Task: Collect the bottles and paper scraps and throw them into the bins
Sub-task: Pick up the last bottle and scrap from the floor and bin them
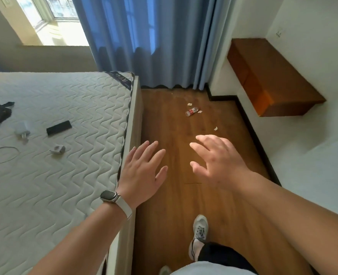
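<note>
Both the left hand (142,171) and right hand (217,161) are hovering empty with fingers spread, while the plastic bottle (192,111) is lying on the wooden floor (164,126) among paper scraps (215,128) near the blue curtain (150,42).

This is looking like a bedroom in a home: a bare quilted mattress (61,135) is filling the left side, with blue curtains (144,42) hanging floor-length beside a sunlit window (51,8). A wooden wall-mounted shelf (271,76) is jutting from the white wall over a wood-plank floor (176,205).
</note>
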`<state>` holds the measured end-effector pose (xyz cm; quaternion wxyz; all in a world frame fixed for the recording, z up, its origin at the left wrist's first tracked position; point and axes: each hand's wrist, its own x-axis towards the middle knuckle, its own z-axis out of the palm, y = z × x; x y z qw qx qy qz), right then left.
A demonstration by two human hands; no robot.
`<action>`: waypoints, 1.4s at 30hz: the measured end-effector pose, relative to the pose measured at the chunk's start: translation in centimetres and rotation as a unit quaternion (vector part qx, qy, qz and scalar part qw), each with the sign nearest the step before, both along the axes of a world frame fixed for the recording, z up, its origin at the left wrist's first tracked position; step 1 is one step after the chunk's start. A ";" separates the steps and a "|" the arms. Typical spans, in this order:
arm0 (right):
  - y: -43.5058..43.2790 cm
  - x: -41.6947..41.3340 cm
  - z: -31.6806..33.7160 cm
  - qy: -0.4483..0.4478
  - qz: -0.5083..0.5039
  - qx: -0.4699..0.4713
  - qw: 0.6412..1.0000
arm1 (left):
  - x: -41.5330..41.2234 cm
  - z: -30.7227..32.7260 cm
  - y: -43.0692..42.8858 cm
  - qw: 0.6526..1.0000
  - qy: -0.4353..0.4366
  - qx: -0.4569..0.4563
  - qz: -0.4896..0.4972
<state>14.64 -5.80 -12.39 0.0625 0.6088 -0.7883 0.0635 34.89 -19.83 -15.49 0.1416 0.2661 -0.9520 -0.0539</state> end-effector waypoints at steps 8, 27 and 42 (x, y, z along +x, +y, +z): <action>-6.7 -8.8 -1.7 -0.027 -0.016 -0.012 0.999 | -8.4 0.6 -6.6 0.999 -0.031 -0.021 -0.001; -17.9 -37.3 -1.6 -0.047 -0.081 0.015 0.995 | -37.7 2.3 -20.5 0.997 -0.036 -0.053 -0.050; -34.1 -49.4 -5.3 -0.072 -0.205 0.128 0.968 | -53.7 -3.3 -41.3 0.988 -0.034 0.022 -0.148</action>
